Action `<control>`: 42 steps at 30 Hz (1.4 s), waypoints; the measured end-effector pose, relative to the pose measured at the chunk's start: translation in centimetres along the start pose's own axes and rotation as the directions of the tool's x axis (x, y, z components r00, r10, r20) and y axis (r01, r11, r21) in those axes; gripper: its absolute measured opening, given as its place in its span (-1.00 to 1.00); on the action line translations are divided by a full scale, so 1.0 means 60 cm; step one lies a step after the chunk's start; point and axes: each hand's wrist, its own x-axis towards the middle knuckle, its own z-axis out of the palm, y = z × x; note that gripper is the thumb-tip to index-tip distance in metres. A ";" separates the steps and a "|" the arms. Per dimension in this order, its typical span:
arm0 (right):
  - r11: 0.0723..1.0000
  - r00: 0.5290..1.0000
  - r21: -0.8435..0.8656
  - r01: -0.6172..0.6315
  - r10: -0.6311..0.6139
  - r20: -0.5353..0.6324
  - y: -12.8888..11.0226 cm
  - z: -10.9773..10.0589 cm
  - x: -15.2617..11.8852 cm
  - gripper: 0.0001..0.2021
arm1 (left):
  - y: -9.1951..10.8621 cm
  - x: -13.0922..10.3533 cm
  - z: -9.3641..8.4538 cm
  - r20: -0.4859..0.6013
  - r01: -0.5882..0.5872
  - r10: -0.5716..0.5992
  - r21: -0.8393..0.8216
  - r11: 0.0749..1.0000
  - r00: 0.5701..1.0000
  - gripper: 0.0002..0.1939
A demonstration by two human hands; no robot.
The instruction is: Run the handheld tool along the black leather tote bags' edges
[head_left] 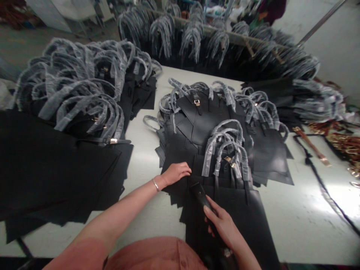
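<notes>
Black bag panels lie in a near pile on the pale table, right in front of the person, their left edges fanned out in steps and their wrapped handles standing up at the far end. The right hand is closed round a black handheld tool, thumb along its top, with the tool's head at the upper left part of the pile; whether it touches the surface or hangs just above, I cannot tell. The left hand is just beyond that head, its fingers together and slightly bent over the dark panels at the left; whether it pinches an edge is not clear. With the fingers so near the head, a slip of the tool forward could catch them, and the bracelet might snag on a corner. Smooth panels loosely stacked look likely to slide if pressed from one side, spoiling the stepped spacing. A hard tool head dragged across them could scuff the top face. Handles crowded together could hook one another and pull several pieces askew, while the gold-coloured fitting hanging among them might scratch whatever it rubs against if the pile shifts.
</notes>
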 end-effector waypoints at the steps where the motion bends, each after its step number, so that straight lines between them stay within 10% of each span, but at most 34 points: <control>1: 1.000 1.000 0.002 0.000 0.000 -0.001 0.000 0.000 0.000 -0.31 | 0.002 -0.004 0.000 0.064 -0.091 0.088 0.035 0.995 0.994 -0.85; 8: 1.000 1.000 0.001 0.002 -0.002 -0.013 -0.002 0.003 -0.001 -0.32 | 0.005 0.037 -0.015 0.297 -0.371 0.318 0.141 0.918 0.900 -0.90; 13: 1.000 0.999 0.026 -0.004 0.005 -0.038 0.007 0.009 0.002 -0.30 | 0.001 0.054 -0.014 0.325 -0.304 0.298 -0.035 0.952 0.897 -0.87; 21: 1.000 0.998 -0.020 0.008 -0.009 -0.061 0.003 0.008 0.004 -0.31 | -0.001 0.039 0.005 0.055 0.014 -0.011 -0.052 0.999 0.998 -0.79; 25: 0.999 0.999 -0.033 -0.001 -0.001 -0.054 0.001 0.006 0.001 -0.32 | 0.028 -0.008 0.021 -0.185 0.226 -0.234 -0.063 0.972 0.954 -0.65; 31: 0.997 0.999 -0.076 -0.002 -0.001 -0.043 -0.031 0.010 0.005 -0.33 | 0.099 -0.112 0.094 0.015 -0.213 0.214 -0.048 0.976 0.977 -0.80; 42: 0.968 0.994 -0.231 0.098 -0.107 -0.027 -0.079 0.025 0.016 -0.31 | 0.121 -0.114 0.127 0.074 -0.281 0.273 0.141 0.949 0.959 -0.91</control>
